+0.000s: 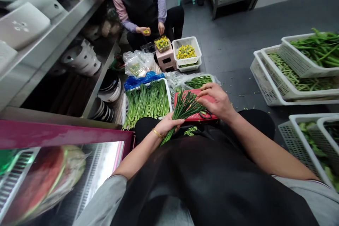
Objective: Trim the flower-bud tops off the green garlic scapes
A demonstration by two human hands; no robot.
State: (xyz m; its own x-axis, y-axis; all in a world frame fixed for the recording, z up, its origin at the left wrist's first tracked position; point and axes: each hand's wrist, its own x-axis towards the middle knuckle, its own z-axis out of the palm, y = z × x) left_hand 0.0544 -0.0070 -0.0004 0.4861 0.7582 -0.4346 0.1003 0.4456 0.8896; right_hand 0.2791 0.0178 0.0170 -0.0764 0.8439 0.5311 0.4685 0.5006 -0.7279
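Our stems (186, 106) sit above our lap, wrapped low by our left grip (170, 123), likely so their tips stay free for our right grip (217, 101). Its fingers curve loosely beside those tips; whether they pinch any, we cannot tell. Scissors (205, 114) lie on the red surface (195, 117) just beyond, seemingly for easy reach, near a tray (168, 95) of more stems. We can read no brand or label.

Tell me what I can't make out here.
Head view: gripped part of the green stalks, covered by the left hand.
Head view: whether the right hand touches them; overlap hides it.
Head view: right end of the lower-right crate, cut off by the edge.
Head view: cut watermelon, surface detail blurred.
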